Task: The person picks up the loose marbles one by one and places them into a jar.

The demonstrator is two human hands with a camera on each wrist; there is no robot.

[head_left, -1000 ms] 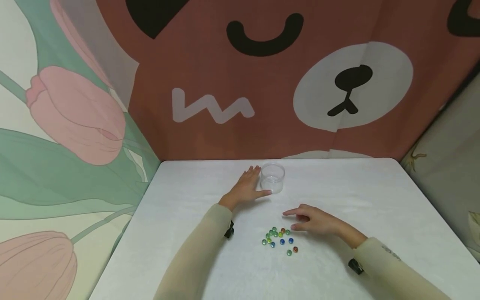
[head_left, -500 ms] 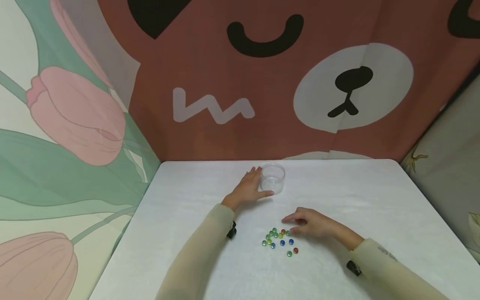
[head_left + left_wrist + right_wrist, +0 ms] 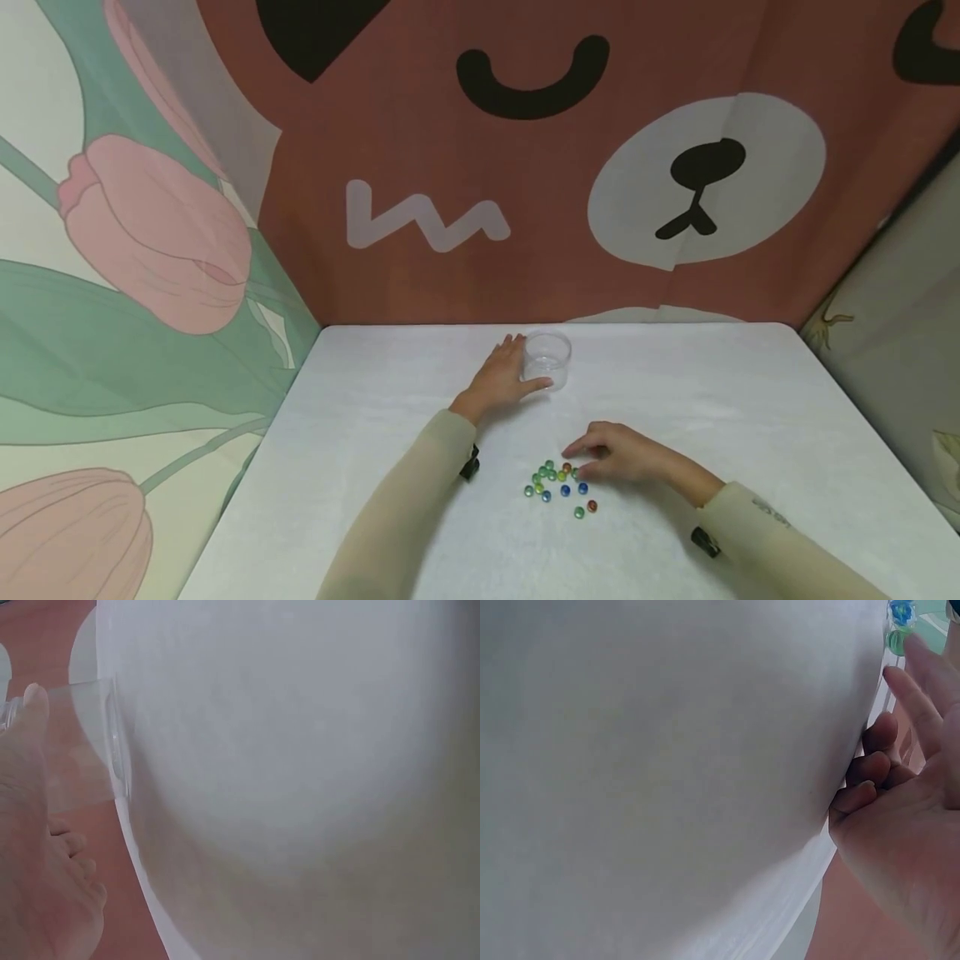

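Beside the marbles (image 3: 562,476), the right hand (image 3: 622,452) presents a narrow finger gap; pinch low and lightly, the spread left hand (image 3: 498,381) steadying the jar (image 3: 549,360).

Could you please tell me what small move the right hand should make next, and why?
I would probably have the right hand close gently on the green marble at its thumb tip. Its thumb and index finger are parted, with that marble close by, while the left hand holds the clear cup.
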